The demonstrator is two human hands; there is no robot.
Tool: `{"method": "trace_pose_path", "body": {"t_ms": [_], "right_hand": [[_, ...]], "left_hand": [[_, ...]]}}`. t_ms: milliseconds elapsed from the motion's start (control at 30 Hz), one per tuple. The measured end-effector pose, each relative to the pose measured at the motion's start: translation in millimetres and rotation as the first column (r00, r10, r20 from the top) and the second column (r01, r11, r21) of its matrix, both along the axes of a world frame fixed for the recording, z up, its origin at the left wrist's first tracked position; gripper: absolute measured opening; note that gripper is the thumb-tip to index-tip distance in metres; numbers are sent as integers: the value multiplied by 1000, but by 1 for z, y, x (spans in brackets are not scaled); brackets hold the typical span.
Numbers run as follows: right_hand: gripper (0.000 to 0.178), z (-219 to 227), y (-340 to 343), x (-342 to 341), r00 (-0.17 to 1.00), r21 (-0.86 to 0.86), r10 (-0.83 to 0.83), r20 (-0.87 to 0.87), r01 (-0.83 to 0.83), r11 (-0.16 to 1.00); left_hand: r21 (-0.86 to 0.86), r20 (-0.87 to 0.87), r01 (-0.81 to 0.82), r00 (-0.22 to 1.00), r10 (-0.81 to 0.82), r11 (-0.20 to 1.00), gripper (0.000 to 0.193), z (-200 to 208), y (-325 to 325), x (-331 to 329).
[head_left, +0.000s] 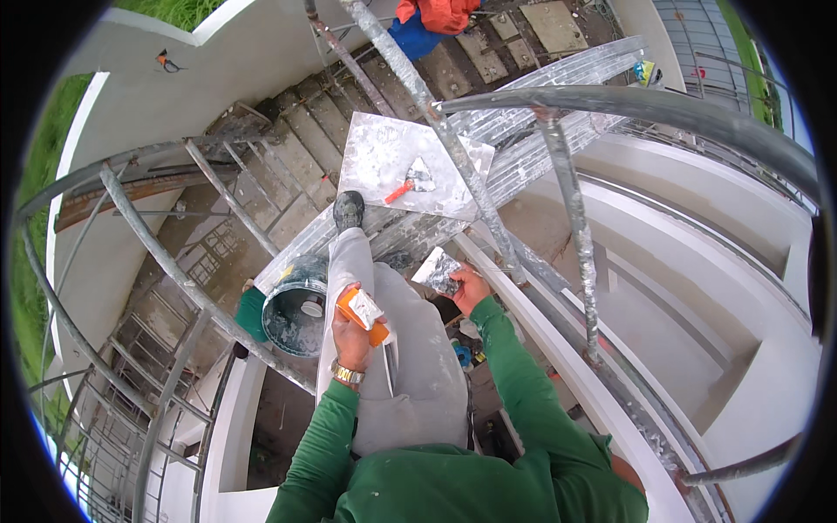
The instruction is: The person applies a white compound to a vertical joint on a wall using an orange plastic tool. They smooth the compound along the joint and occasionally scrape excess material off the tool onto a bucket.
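My left hand (351, 338) is closed around an orange tool (375, 329) with a thick lump of white paste on top. A thin flat edge hangs below it, and I cannot make out its exact kind. In my right hand (472, 288) is a putty knife (438, 272), its wide blade smeared with grey and white, its handle hidden by the fingers. Both hands are above my lap, a short way apart. Beyond them, a paste-stained square board (375, 152) lies on the planks, bearing a scraper with a red handle (398, 193). My left foot (349, 210) touches the board's near edge.
Metal scaffold tubes (418, 87) cross on both sides of me. Splattered metal planks (523, 174) run under the board. A paste-coated bucket (296, 318) stands left of my leg. Concrete stairs (305, 131) lie far below, and white ledges (697, 253) curve along the right.
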State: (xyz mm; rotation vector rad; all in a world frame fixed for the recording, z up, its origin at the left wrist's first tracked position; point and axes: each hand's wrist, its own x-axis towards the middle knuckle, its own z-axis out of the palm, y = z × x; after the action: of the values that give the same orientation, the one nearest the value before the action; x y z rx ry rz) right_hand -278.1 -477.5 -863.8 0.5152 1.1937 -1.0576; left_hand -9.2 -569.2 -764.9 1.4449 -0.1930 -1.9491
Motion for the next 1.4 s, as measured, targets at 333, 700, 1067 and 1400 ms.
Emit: {"method": "trace_pose_path", "body": {"t_ms": [333,700,1067,1400], "right_hand": [[41,387,-12,30,987,-353,-162,11,156,923],[40,492,103,33,748,-504,-645,-154,502,703],[34,500,194,116,180,-475,-907,-381,803,359],[38,556,212,204,-500,-649,-830,-247,722,-241]], "left_hand": [[-524,11,173,980,-197,834,40,176,-46,-97],[-847,112,459,646,-755,267,43,297,6,-174],[-890,455,155,209,-866,-430,34,320,70,-252],[-890,436,-26,-342,-832,-456,33,317,145,-261]]}}
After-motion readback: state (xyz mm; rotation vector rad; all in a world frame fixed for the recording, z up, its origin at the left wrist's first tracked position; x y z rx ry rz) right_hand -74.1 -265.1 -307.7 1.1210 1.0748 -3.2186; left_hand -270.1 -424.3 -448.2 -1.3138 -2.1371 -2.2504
